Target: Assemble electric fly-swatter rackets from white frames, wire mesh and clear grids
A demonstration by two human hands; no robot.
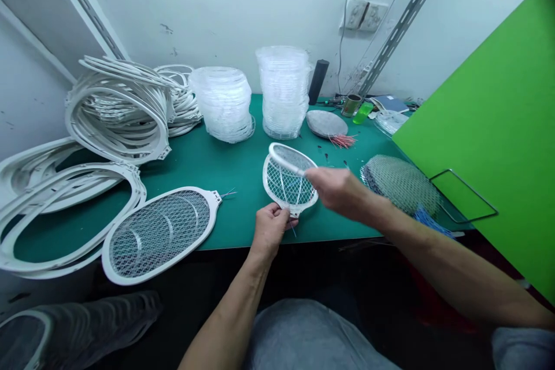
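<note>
My left hand (269,230) grips the neck of a white electric fly swatter frame (289,182), held tilted above the green mat. Wire mesh (289,182) and several thin wires show inside the frame. My right hand (338,193) reaches in from the right and pinches the frame's upper white rim (288,159) between fingers and thumb. A loose blue wire end (293,231) pokes out below the neck. To the left, a meshed swatter head (158,235) lies flat on the mat, apart from both hands.
White plastic frames (121,110) lie heaped at the left, and stacks of clear plastic frames (284,92) stand behind. A grey disc (326,124) with red wires and a mesh pile (401,185) sit on the right. A green board (481,127) leans at the far right.
</note>
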